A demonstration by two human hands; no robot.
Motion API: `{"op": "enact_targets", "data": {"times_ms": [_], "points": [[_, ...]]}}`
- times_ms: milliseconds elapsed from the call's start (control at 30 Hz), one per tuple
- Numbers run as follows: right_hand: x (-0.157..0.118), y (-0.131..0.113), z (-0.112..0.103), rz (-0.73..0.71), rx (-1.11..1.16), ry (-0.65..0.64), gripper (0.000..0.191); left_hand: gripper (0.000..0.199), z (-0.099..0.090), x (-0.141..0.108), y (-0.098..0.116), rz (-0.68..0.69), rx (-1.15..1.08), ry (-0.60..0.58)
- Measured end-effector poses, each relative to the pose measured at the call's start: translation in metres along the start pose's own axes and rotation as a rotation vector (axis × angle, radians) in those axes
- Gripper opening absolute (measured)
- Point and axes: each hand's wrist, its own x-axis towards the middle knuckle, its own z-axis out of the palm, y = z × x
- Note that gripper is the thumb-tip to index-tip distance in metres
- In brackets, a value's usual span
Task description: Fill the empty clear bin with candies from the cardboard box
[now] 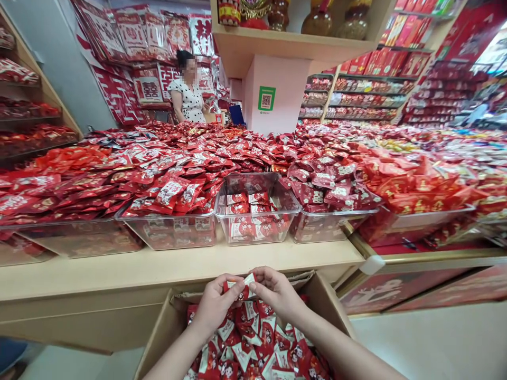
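Low in the centre of the head view, my left hand (pixel 217 301) and my right hand (pixel 277 293) pinch small red-and-white candy packets (pixel 246 286) between thumbs and fingers. Both hands are closed, held above an open cardboard box (pixel 156 338). Many loose red-and-white packets (pixel 253 338) fill the box. Straight ahead on the shelf stands a clear plastic bin (pixel 259 184), partly filled with similar packets laid in rows.
Heaped clear bins of red packets flank the partly filled one, such as the left bin (pixel 174 232) and right bin (pixel 332 227). A pale shelf edge (pixel 178 269) lies beyond the box. A person (pixel 192 103) stands behind the display, left of a pillar (pixel 273 95).
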Motion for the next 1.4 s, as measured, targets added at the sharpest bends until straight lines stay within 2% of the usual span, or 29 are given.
{"op": "enact_targets", "data": {"times_ms": [233,400,467,533,600,667,733,833,933,1000,1067,1200,1400], "points": [[0.0,-0.003,0.004,0.046,0.097,0.019,0.027,0.023,0.003,-0.004,0.005,-0.009,-0.161,0.02],[-0.002,-0.006,0.009,0.008,0.105,0.098,0.024,0.025,0.007,-0.008,0.01,0.004,-0.247,0.016],[-0.003,-0.007,0.008,-0.085,0.01,0.146,0.017,0.026,0.009,-0.01,0.013,0.018,-0.262,0.006],[-0.005,-0.011,0.005,-0.256,-0.143,0.17,0.011,0.026,0.009,-0.014,0.018,0.01,-0.262,-0.01],[-0.008,-0.016,0.001,-0.433,-0.271,0.148,0.012,0.027,0.009,-0.016,0.02,-0.039,-0.247,-0.037],[-0.01,-0.019,0.0,-0.517,-0.317,0.091,0.014,0.026,0.007,-0.015,0.02,-0.064,-0.218,-0.046],[-0.012,-0.019,0.002,-0.469,-0.253,0.065,0.014,0.025,0.004,-0.012,0.016,0.023,-0.164,-0.005],[-0.009,-0.012,0.011,-0.248,0.01,0.128,0.022,0.03,0.003,-0.007,0.009,0.205,-0.078,0.048],[-0.002,-0.004,0.016,-0.05,0.233,0.176,0.033,0.037,0.004,-0.006,0.005,0.27,-0.019,0.025],[0.002,-0.002,0.016,0.019,0.306,0.175,0.038,0.041,0.006,-0.007,0.005,0.292,-0.004,0.031],[0.004,-0.001,0.014,0.043,0.341,0.18,0.038,0.045,0.007,-0.008,0.007,0.276,-0.019,0.04],[0.004,-0.002,0.013,0.024,0.365,0.186,0.036,0.043,0.005,-0.007,0.007,0.15,-0.051,0.007],[0.002,-0.001,0.018,0.042,0.39,0.171,0.041,0.04,0.0,-0.005,-0.001,0.091,-0.161,0.091]]}}
